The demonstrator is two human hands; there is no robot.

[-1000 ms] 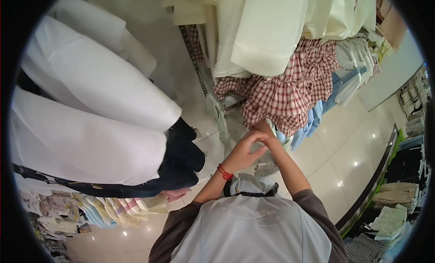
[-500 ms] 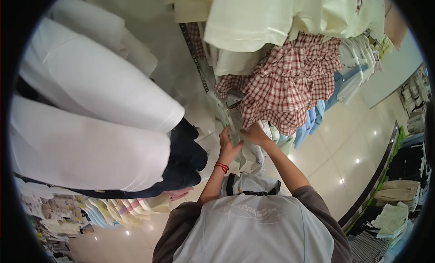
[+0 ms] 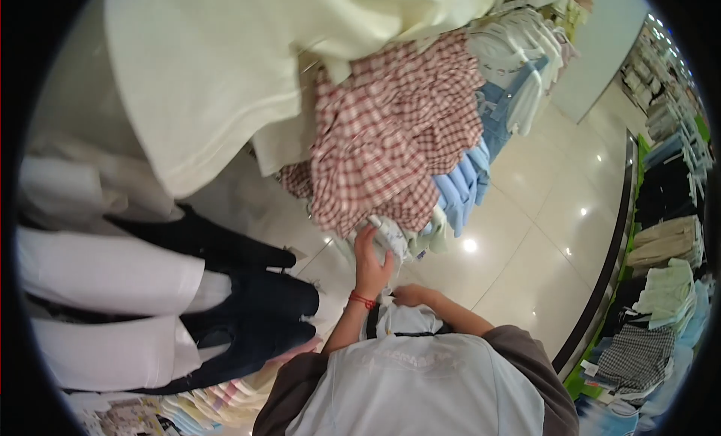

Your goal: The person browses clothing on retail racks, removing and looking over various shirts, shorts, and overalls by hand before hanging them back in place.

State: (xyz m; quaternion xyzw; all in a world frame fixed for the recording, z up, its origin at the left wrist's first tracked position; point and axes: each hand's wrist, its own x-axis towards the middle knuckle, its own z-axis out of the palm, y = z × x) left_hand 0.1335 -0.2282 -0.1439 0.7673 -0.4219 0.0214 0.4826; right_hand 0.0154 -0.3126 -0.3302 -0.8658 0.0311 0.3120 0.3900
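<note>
Below the plaid garment (image 3: 394,128), the left hand (image 3: 371,265) reaches up half-open, hold unclear; right hand (image 3: 415,295) sits low, grip unclear.

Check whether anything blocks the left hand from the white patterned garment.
Nothing visible stands between them: the left hand is right at the white patterned garment. The red checked garment hangs just above, not between them.

The right hand (image 3: 415,295) is now drawn back from the red checked garment (image 3: 394,132) to near the person's chest (image 3: 413,361). The left hand (image 3: 370,263) is brought up beside the white patterned cloth (image 3: 393,239) under its hem. The white garments (image 3: 105,274) are seen lower.
</note>
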